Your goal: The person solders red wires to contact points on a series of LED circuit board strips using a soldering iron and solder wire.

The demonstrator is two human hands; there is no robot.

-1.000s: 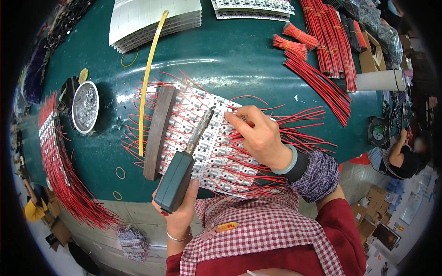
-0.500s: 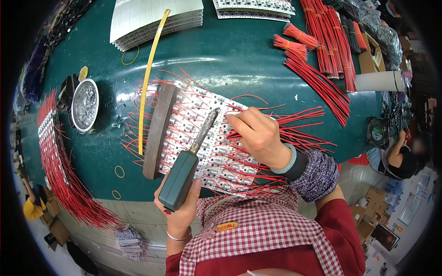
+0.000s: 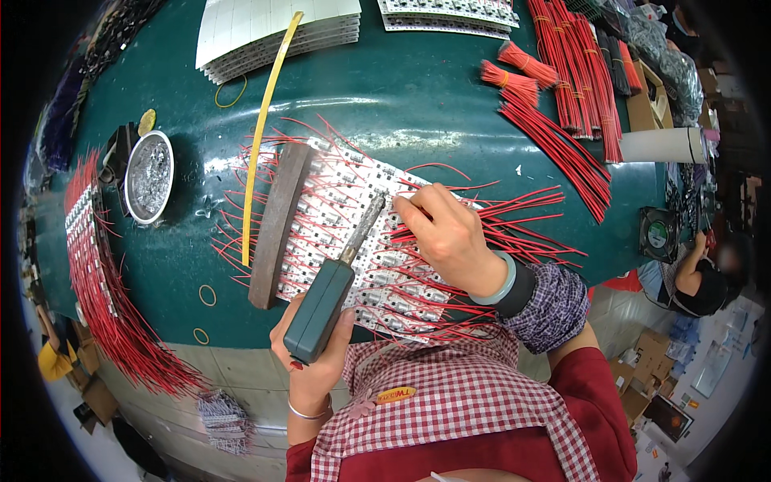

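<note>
My left hand is wrapped round the dark green handle of a soldering iron. The iron's crusted metal tip rests at or just above a white circuit board panel, whose small components stand in rows. Close to that tip, my right hand pinches at the board, thumb and forefinger closed on what looks like a thin red wire, mostly hidden by the fingers. Many red wires fan out from the panel to the right, passing under this hand. A brown bar lies across the panel's left part.
A curved yellow strip lies beyond the bar. Left stand a metal bowl with silvery contents and a bundle of wired boards. Stacked panels sit at the back, red wire bundles at the right. Another person sits far right.
The soldering iron's handle has shifted slightly right and up with my left hand. My right hand has moved a little to the left, still pinching near the tip. The view has shifted slightly.
</note>
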